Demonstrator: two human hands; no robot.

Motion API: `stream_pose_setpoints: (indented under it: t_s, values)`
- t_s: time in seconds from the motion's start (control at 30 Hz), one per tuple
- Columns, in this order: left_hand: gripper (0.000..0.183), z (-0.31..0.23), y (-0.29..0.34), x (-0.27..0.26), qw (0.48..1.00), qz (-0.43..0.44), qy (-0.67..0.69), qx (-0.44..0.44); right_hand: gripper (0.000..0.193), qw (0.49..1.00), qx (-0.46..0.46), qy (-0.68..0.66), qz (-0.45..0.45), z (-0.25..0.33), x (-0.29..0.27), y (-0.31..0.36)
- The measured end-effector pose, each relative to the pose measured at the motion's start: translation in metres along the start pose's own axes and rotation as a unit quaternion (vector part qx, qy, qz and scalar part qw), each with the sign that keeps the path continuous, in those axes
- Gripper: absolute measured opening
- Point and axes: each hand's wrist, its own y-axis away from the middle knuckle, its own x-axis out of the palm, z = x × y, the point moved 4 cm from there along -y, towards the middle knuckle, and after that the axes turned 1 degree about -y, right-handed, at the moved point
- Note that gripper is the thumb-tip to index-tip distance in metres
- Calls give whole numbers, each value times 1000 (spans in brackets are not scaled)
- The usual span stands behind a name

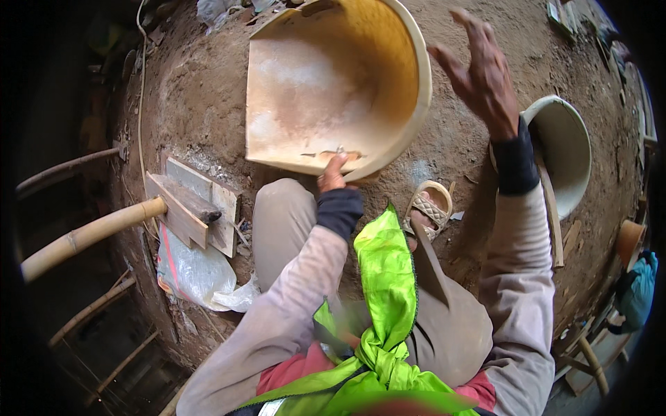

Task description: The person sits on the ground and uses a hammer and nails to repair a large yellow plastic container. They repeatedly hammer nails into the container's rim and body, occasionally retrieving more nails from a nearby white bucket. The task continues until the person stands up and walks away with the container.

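Note:
A large cream-coloured, D-shaped vessel (312,90) is held in front of me, its hollow side facing up. One edge is straight at the left, and a thick curved rim runs round the right. Stains and powdery patches mark its inside. My left hand (332,176) grips the near rim, with the thumb over the lip beside a small brownish damaged spot; the other fingers are hidden beneath. My right hand (483,83) is raised just beyond the curved rim at the right, fingers apart, holding nothing.
A second pale curved vessel (567,156) lies on the dirt floor at the right. Wooden boards (218,208), a bamboo pole (97,236) and a white plastic sack (191,267) are at the left. My sandalled foot (429,208) rests ahead. A teal cloth bundle (637,291) is far right.

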Motion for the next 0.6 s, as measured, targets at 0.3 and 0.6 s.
stream_pose_setpoints:
  t_s: [0.3,0.6]
  values:
    - [21,-147,66,-53,961,246,-106,-75,52,593,463,-587,298,-120,26,-22]
    - [42,-261,61,-88,914,253,-303,-90,39,578,479,-575,325,-67,-16,49]
